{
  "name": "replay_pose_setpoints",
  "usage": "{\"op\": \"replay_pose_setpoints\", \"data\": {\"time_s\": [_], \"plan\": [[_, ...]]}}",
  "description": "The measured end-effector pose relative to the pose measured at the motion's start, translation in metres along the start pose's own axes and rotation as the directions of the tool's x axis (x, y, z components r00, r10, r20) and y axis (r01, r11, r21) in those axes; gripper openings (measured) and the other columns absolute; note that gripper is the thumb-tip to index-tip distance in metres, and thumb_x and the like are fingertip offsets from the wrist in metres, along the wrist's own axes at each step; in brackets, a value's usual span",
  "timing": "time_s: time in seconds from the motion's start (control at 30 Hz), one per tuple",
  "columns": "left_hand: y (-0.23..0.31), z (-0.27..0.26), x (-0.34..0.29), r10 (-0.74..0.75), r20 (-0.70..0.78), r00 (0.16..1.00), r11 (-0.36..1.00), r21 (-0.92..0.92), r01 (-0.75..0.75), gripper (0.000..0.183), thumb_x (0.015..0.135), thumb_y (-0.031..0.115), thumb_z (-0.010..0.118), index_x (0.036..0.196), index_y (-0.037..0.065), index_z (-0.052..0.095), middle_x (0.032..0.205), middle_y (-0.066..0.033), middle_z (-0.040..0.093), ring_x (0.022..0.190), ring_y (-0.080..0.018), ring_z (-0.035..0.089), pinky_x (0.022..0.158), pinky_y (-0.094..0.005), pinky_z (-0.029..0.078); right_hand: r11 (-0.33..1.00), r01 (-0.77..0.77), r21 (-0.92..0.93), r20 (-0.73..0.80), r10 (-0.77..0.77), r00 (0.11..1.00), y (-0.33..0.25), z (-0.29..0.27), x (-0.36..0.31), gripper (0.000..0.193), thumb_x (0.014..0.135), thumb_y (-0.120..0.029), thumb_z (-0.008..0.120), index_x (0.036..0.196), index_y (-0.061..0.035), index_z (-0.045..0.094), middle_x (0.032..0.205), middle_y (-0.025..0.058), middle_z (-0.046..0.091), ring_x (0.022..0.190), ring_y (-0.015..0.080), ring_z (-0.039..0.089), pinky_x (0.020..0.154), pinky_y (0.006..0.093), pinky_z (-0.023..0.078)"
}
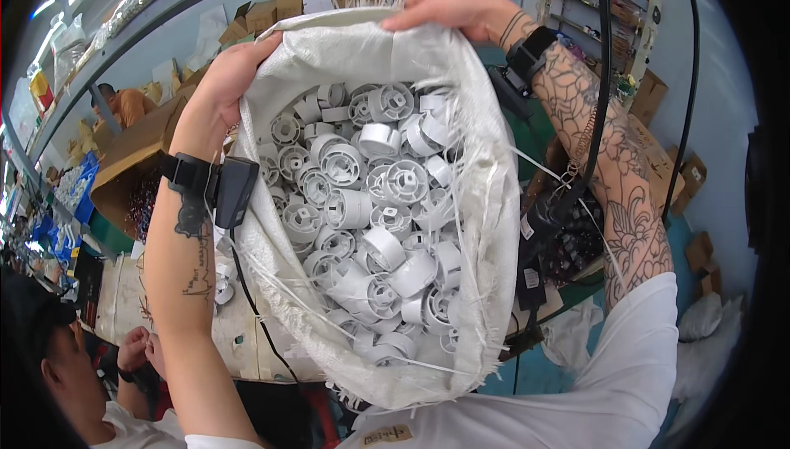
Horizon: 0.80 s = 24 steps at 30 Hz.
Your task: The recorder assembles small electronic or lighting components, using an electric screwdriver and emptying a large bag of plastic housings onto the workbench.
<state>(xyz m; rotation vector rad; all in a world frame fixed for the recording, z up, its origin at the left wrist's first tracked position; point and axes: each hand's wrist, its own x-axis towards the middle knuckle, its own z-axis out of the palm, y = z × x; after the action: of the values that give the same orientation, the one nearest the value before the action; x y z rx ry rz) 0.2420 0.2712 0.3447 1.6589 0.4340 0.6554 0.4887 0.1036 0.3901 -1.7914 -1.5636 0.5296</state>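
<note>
A white woven sack (489, 227) gapes wide in front of me, its frayed rim folded outward. Inside lie many loose white round plastic parts (380, 250), ring- and cap-shaped with slots and inner ribs. My left hand (234, 79) is closed on the rim at the far left. At the far side, my right hand (444, 9) pinches the rim a little right of the middle. Both arms reach around the sack, and its near edge rests close to my white shirt. The bottom of the sack is hidden under the parts.
A person in a black cap (41, 325) sits close by on the left; another in orange (132, 106) is farther back. An open cardboard box (123, 169) stands left of the sack. Black cables (605, 62) hang at the right. A worktable (119, 301) lies beneath.
</note>
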Motion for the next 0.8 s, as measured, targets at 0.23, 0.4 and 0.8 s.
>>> {"op": "replay_pose_setpoints", "data": {"time_s": [0.23, 0.4, 0.8], "plan": [[0.007, 0.004, 0.019, -0.116, -0.010, 0.993, 0.985, -0.129, 0.114, 0.038, 0.092, 0.031, 0.062, 0.112, -0.001, 0.063, 0.097, -0.0131, 0.070, 0.078, -0.0205, 0.070, 0.068, -0.0331, 0.059, 0.610, 0.243, -0.754, -0.153, -0.524, 0.838, 0.001, 0.025, -0.038, 0.067, 0.071, -0.045, 0.081, 0.117, -0.0010, 0.059, 0.116, 0.0183, 0.058, 0.110, 0.0329, 0.057, 0.092, 0.0406, 0.048], [0.013, -0.002, 0.031, -0.096, 0.002, 0.995, 0.992, -0.083, 0.096, 0.035, 0.095, 0.032, 0.058, 0.110, 0.001, 0.065, 0.098, -0.0107, 0.071, 0.080, -0.0200, 0.070, 0.070, -0.0326, 0.059, 0.252, 0.594, -0.764, 0.202, -0.781, 0.591, -0.035, 0.071, -0.101, 0.048, 0.070, -0.030, 0.080, 0.109, -0.0060, 0.066, 0.114, 0.0125, 0.059, 0.109, 0.0319, 0.056, 0.089, 0.0395, 0.048], [0.013, -0.034, 0.049, -0.030, -0.162, 0.986, 0.996, 0.081, 0.044, 0.041, 0.093, 0.036, 0.057, 0.113, 0.001, 0.064, 0.100, -0.0118, 0.070, 0.081, -0.0189, 0.070, 0.071, -0.0325, 0.059, 0.359, 0.459, -0.813, 0.508, 0.052, 0.860, -0.034, 0.047, -0.176, 0.073, 0.061, -0.032, 0.083, 0.125, -0.0115, 0.058, 0.095, 0.0041, 0.063, 0.100, 0.0268, 0.053, 0.081, 0.0393, 0.045]]}}
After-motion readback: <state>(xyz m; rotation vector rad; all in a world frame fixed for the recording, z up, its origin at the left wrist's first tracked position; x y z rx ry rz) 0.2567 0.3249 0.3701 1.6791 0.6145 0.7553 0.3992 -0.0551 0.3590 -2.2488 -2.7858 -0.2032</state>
